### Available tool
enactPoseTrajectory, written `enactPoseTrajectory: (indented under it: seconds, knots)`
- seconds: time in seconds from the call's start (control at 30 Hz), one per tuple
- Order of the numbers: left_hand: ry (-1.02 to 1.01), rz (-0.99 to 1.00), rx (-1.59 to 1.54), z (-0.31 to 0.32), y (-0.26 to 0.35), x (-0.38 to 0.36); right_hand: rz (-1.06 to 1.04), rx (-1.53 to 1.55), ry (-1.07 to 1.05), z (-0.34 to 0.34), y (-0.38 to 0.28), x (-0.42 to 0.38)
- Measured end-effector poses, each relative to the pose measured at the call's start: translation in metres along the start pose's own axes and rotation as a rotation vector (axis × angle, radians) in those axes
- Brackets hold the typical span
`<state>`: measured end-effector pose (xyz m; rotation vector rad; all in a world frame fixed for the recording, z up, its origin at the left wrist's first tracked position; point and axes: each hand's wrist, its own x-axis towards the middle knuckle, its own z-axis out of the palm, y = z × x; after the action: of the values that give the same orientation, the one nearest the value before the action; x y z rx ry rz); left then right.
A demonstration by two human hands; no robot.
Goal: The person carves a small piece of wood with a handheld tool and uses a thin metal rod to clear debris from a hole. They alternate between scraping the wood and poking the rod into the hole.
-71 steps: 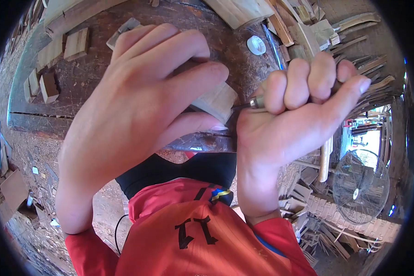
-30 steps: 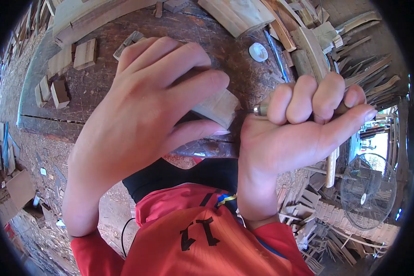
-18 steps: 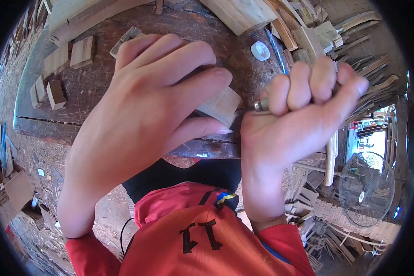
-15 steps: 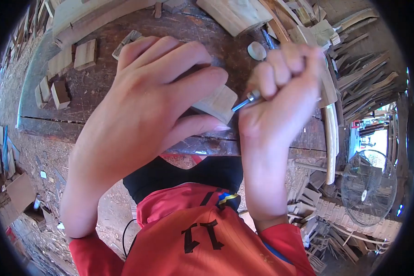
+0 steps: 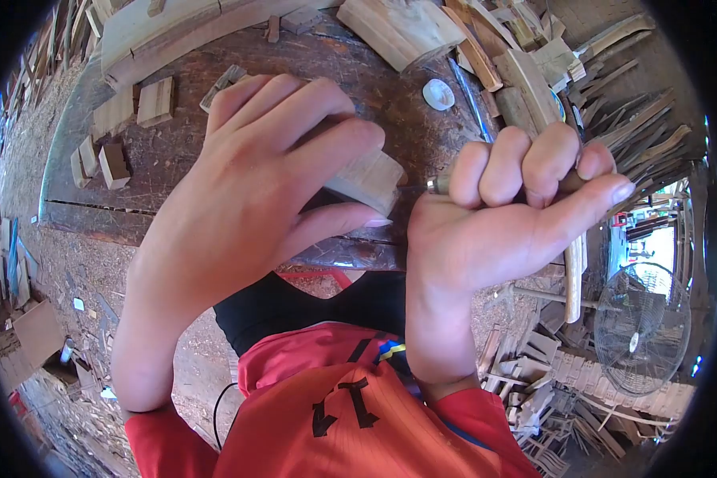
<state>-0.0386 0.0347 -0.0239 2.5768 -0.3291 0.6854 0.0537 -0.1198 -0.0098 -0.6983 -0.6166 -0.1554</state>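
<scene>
My left hand (image 5: 255,159) curls over a small wooden block (image 5: 370,179), thumb below and fingers on top, holding it above the workbench near its front edge. The block's right end shows past my fingers; the rest is hidden. My right hand (image 5: 518,183) is closed, palm side up, around a slim tool (image 5: 436,184) with a metal end. Only that short metal part shows at the little-finger side, pointing toward the block but apart from it. The tool's kind cannot be made out.
On the workbench (image 5: 183,151) lie several small wooden blocks (image 5: 155,102) at left, a white round lid-like piece (image 5: 438,94), and a larger timber block (image 5: 398,32) at the back. Wood strips (image 5: 526,88) are piled at right. A fan (image 5: 641,327) stands beyond them.
My right hand has turned palm up and shifted slightly right and down, drawing the tool's metal shaft away from the block. My left hand keeps the block almost in place.
</scene>
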Motion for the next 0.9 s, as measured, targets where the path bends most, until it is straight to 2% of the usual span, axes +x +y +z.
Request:
enactPoseTrajectory:
  seconds: [0.17, 0.33, 0.43, 0.5, 0.53, 0.73, 0.83, 0.87, 0.9]
  knots:
    - [-0.012, 0.008, -0.002, 0.000, -0.001, 0.000, -0.030, -0.117, 0.108, 0.012, -0.005, -0.004]
    - [-0.002, 0.015, 0.027, 0.002, -0.001, 0.000, -0.026, -0.183, 0.043, 0.017, 0.000, -0.005]
    - [0.010, 0.028, 0.059, 0.002, -0.001, 0.000, 0.061, -0.148, 0.032, 0.012, 0.002, 0.002]
    - [0.005, 0.035, 0.057, 0.002, -0.002, 0.000, 0.143, -0.114, 0.120, 0.010, 0.008, 0.011]
    - [0.007, 0.038, 0.053, 0.002, -0.002, 0.000, 0.226, -0.143, 0.267, 0.013, 0.010, 0.016]
    - [0.081, 0.042, 0.145, -0.001, 0.009, -0.003, 0.676, 0.848, 0.255, -0.040, 0.022, 0.017]
    - [0.154, 0.027, 0.186, -0.005, 0.012, -0.009, 0.395, 0.374, 0.363, -0.029, 0.008, 0.019]
    - [0.201, 0.070, 0.218, -0.004, 0.017, -0.004, 0.386, 0.285, 0.268, -0.045, -0.005, 0.018]
    - [0.225, 0.075, 0.226, -0.001, 0.020, -0.003, 0.365, 0.096, 0.397, -0.034, -0.019, 0.019]
